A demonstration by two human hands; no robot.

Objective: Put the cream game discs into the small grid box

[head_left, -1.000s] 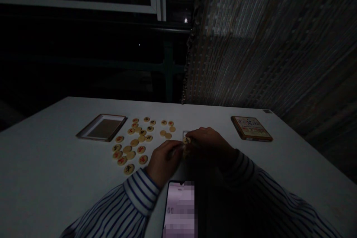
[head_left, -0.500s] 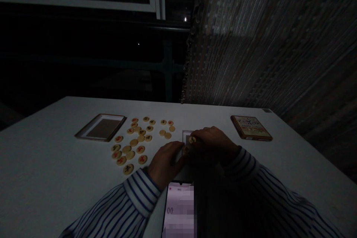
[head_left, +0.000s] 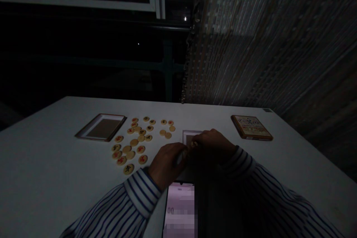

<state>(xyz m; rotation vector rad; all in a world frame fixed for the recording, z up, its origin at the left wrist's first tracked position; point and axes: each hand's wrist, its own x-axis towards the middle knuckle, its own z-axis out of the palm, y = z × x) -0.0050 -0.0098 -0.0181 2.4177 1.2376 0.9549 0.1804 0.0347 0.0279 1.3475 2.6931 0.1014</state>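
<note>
My right hand is closed over a shallow box with a pale rim, pinching a round wooden Chinese chess piece between its fingertips. At the box's left side my left hand has its fingers curled in, with the fingertips close to those of the right. Whatever it grips is too dark to make out. Left of the hands, several chess pieces lie scattered, some face up with red or black characters and some blank side up. The hands and deep shadow hide most of the box.
An open box lid or tray lies at the left of the white table. A printed box is at the right. A lit phone lies close in front of me. Behind the table hangs a strand curtain.
My right hand has lowered slightly, and the chess piece in it has tilted and moved down a little. My left hand is nearly still. The scattered pieces lie as before.
</note>
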